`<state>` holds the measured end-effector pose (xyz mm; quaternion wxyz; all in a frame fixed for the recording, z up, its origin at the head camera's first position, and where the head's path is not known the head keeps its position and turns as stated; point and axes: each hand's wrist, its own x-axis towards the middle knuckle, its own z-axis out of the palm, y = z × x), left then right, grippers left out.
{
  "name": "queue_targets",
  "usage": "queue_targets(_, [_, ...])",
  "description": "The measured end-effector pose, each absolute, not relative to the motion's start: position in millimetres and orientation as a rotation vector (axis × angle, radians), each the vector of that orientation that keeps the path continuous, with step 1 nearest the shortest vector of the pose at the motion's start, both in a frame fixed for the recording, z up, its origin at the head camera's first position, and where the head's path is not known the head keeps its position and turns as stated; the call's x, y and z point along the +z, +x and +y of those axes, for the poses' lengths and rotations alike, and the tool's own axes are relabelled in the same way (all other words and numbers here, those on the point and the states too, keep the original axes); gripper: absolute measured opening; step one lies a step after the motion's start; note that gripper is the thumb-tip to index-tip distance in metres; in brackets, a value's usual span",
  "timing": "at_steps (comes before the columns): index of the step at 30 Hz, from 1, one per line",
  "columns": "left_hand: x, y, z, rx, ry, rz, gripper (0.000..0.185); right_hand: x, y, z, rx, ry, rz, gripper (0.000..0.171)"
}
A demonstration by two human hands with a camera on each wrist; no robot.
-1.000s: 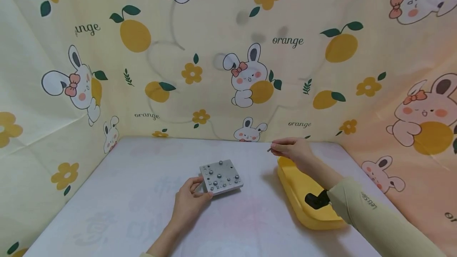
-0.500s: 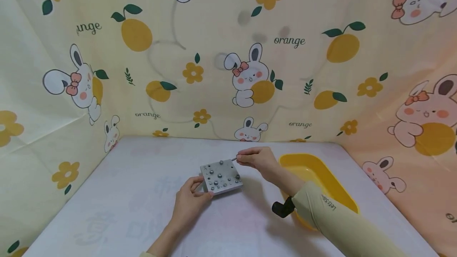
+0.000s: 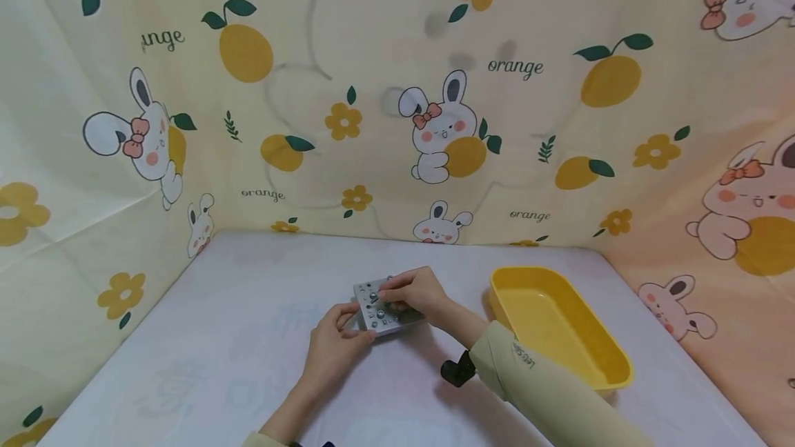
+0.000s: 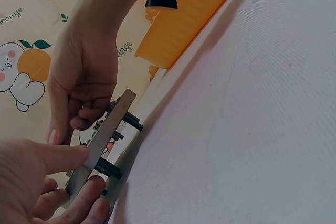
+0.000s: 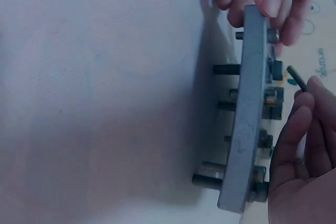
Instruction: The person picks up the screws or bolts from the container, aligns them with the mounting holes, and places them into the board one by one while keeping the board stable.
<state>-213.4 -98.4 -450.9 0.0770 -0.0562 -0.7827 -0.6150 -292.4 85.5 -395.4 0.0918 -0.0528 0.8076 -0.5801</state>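
My left hand (image 3: 332, 347) grips a grey metal plate (image 3: 397, 328) by its left edge, thumb on one face and fingers on the other. Several socket head screws (image 5: 212, 182) run through the plate; their heads stand on the upper face and threaded ends stick out below. Over that upper face, my right hand (image 3: 425, 295) pinches a thin metal rod (image 5: 297, 78) between thumb and fingers. The rod's free tip points at the screw heads, with a small gap in the right wrist view. Its other end is hidden in the hand. In the head view the right hand covers part of the plate.
A yellow tray (image 3: 621, 371) stands on the white table (image 3: 261, 281), right of the hands. The right forearm passes along its near left side. A patterned cloth (image 3: 373, 88) closes off the back and both sides. A black wrist camera (image 3: 458, 369) sits on the right wrist.
My right hand has come left from above the yellow tray to the plate, bringing the thin metal rod over the screw heads. The left hand keeps its grip on the plate.
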Motion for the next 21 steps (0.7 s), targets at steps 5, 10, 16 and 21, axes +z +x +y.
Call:
queue_targets(5, [-448.4, -213.9, -96.5, -1.844, -0.164, -2.36, 0.057, -397.9, -292.5, 79.8, -1.603, -0.2, 2.5, 0.008])
queue_targets(10, [-447.3, -213.7, -95.4, -1.846, -0.194, -2.35, 0.057, -401.1, -294.2, 80.0, -1.59, -0.237, 2.528, 0.008])
queue_targets(16, [-448.3, -211.8, -95.6, -1.853, -0.185, -2.342, 0.059, -401.7, -294.9, 85.3, -1.639, -0.274, 2.493, 0.008])
queue_targets(21, [-447.4, -210.4, -96.4, -1.844, -0.167, -2.343, 0.059, -403.3, -294.0, 82.3, -1.579, -0.357, 2.525, 0.007])
